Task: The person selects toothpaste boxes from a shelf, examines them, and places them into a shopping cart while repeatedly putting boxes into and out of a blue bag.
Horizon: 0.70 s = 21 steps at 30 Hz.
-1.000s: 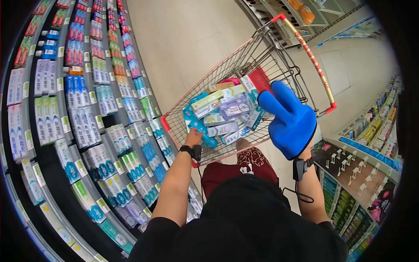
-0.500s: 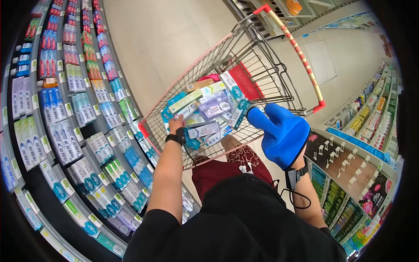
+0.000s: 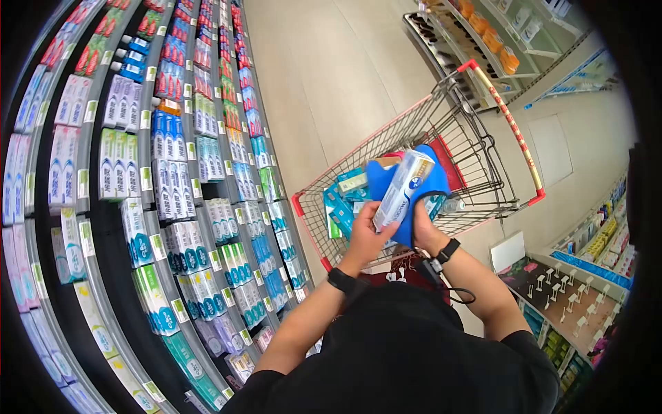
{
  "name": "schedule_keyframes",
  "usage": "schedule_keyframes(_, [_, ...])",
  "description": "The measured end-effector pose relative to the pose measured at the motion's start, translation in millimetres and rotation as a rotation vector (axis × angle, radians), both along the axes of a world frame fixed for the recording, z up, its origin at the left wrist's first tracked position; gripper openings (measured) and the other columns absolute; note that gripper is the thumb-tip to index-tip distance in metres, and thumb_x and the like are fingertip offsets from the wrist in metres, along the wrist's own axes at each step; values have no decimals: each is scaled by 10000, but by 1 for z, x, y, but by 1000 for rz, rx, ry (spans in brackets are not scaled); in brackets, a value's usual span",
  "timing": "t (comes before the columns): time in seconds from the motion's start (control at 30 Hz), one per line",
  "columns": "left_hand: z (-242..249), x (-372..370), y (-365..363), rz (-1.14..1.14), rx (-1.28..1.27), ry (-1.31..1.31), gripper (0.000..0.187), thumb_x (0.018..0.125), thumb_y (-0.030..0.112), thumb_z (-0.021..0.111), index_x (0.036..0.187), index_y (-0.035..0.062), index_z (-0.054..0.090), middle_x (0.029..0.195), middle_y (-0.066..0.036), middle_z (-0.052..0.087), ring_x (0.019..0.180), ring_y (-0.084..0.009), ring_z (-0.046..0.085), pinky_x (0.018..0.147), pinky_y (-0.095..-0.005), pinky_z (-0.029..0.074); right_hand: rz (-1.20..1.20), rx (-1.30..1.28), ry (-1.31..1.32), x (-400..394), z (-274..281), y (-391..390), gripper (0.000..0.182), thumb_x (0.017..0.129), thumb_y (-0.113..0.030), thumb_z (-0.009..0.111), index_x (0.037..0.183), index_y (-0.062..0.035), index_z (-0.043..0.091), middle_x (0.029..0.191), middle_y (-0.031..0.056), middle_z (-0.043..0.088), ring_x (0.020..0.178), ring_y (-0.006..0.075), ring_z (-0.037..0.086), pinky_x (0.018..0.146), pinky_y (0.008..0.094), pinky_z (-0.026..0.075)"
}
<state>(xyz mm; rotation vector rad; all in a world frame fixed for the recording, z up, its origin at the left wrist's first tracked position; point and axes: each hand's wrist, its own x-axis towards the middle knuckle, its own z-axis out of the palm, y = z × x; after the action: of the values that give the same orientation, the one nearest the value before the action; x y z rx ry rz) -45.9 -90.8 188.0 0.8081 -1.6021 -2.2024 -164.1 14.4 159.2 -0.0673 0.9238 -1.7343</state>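
My left hand (image 3: 369,234) grips the lower end of a white and blue toothpaste box (image 3: 405,190), which tilts up and to the right. Against the box lies a blue mitt (image 3: 433,181) that covers the fingers of my right hand (image 3: 427,233). Only the wrist side of that hand shows, and its fingers are hidden in the mitt. Both hands are over the shopping cart (image 3: 310,238). Below them in the cart lie several boxed packs, among them a teal box (image 3: 338,207), partly covered by the hands and mitt.
To the left, long shelves (image 3: 162,238) hold rows of toothpaste boxes and toothbrush packs. The cart's handle (image 3: 507,124) is at the right. A display with orange goods (image 3: 486,31) stands at the upper right, and a rack with white hooks (image 3: 562,290) at the lower right.
The toothpaste box is now raised in my left hand. My mitted right hand has moved left to meet it over the cart. The cart appears farther right in view.
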Motion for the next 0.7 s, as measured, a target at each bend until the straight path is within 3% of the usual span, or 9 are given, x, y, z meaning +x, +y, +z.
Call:
schedule_keyframes(0.07, [22, 5, 11, 80, -267, 45, 420, 853, 10, 725, 1205, -19, 496, 1039, -94, 675, 944, -100, 636, 797, -255, 522, -81, 108, 53, 12, 20, -22, 510, 1034, -432, 429, 1363, -45, 477, 1271, 87, 588, 1114, 198, 594, 974, 351, 488])
schedule_keyframes(0.13, [30, 21, 7, 96, -181, 99, 405, 852, 7, 722, 1194, -29, 509, 1029, -92, 679, 934, -97, 634, 795, -254, 517, -192, 129, 107, 25, 42, -33, 273, 979, -190, 603, 1192, -20, 609, 1106, 54, 650, 963, 141, 616, 859, 292, 507])
schedule_keyframes(0.17, [34, 31, 2, 105, -138, 126, 397, 851, 5, 721, 1189, -33, 515, 1023, -91, 680, 930, -95, 633, 793, -253, 514, -224, 113, 146, 35, 50, -37, 270, 974, -178, 608, 1191, -18, 609, 1104, 54, 652, 961, 141, 618, 857, 291, 509])
schedule_keyframes(0.2, [40, 46, -4, 28, -148, 87, 429, 855, -27, 703, 1228, -28, 491, 1123, -104, 647, 995, -123, 632, 873, -270, 511, -257, 95, 184, 46, 60, -39, 268, 969, -166, 613, 1191, -16, 609, 1103, 53, 654, 960, 141, 620, 855, 290, 510])
schedule_keyframes(0.33, [57, 104, -27, -73, -260, 84, 386, 862, 3, 715, 1194, -44, 525, 1098, -102, 654, 1002, -124, 632, 877, -274, 511, -382, 86, 209, 72, 84, -48, 259, 953, -126, 614, 1182, -5, 606, 1087, 56, 666, 933, 140, 636, 841, 292, 517])
schedule_keyframes(0.43, [65, 150, -39, -49, -327, 98, 348, 854, 52, 743, 1148, -27, 573, 1050, -102, 682, 945, -128, 659, 839, -287, 534, -397, 9, 279, 77, 81, -48, 234, 953, -146, 624, 1145, -13, 607, 1066, 43, 662, 932, 145, 634, 840, 294, 513])
schedule_keyframes(0.53, [62, 194, -46, 162, -120, 188, 388, 882, 13, 694, 1214, -7, 493, 1102, -113, 665, 1005, -149, 644, 860, -287, 529, -396, 121, 437, 101, 81, -42, 281, 935, -131, 656, 1175, 5, 600, 1100, 70, 660, 998, 177, 616, 887, 323, 497])
schedule_keyframes(0.63, [62, 225, -57, 386, -2, 292, 395, 931, 42, 648, 1249, 1, 417, 1116, -133, 655, 977, -157, 642, 808, -287, 537, 3, 412, 983, 127, 82, -19, 411, 911, -126, 677, 1275, 27, 562, 1225, 115, 625, 1095, 225, 591, 958, 364, 474])
schedule_keyframes(0.7, [64, 244, -64, 511, 79, 310, 378, 950, 85, 642, 1241, -5, 418, 1104, -137, 656, 945, -152, 646, 779, -287, 539, 113, 294, 939, 152, 73, -10, 440, 891, -118, 689, 1290, 14, 559, 1245, 121, 611, 1121, 223, 581, 982, 360, 465])
